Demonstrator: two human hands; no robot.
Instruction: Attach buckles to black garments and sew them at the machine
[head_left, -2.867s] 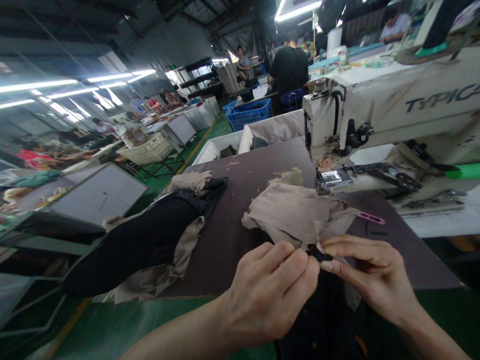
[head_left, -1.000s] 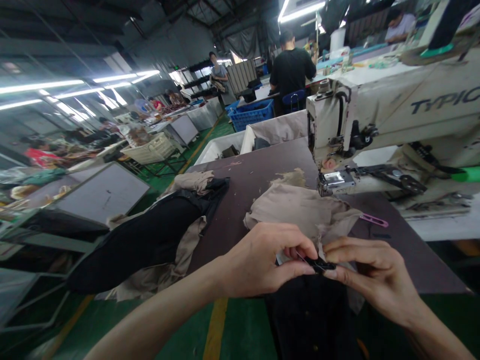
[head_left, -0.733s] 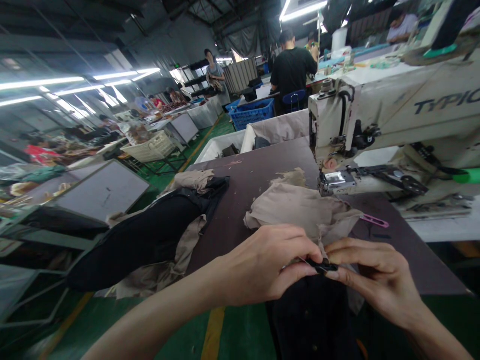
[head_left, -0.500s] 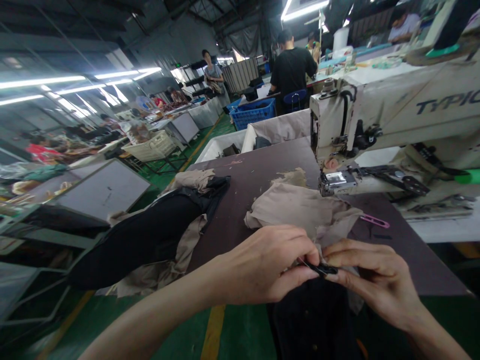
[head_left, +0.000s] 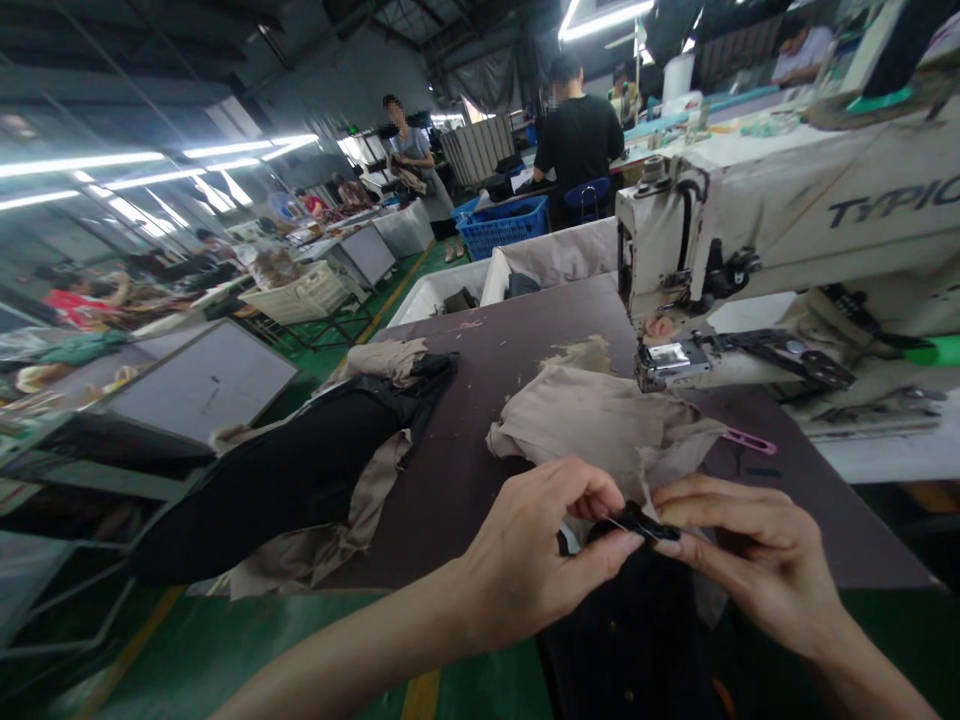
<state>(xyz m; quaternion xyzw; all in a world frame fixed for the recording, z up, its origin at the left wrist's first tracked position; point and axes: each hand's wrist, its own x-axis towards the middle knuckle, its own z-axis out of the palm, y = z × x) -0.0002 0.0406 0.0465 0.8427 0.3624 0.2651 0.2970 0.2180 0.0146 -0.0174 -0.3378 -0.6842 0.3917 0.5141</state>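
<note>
A black garment piece with beige lining cloth attached hangs over the table's front edge, its lining spread on the table top. My left hand holds the folded edge of the black piece between thumb and fingers, the index finger curled above it. Close beside it, my right hand pinches the same edge between thumb and forefinger. A thin pale line, perhaps thread, shows at the fold between the hands. Pink thread snips lie just beyond my right hand.
A sewing machine stands behind the hands on the right. Another black piece with beige cloth lies on the left of the brown table. White bins and a blue basket stand beyond it. Co-workers are farther back.
My left index finger has lifted and curled back from the black edge, showing more of the fold. The right hand stays almost in place. A standing person in the background has shifted slightly left.
</note>
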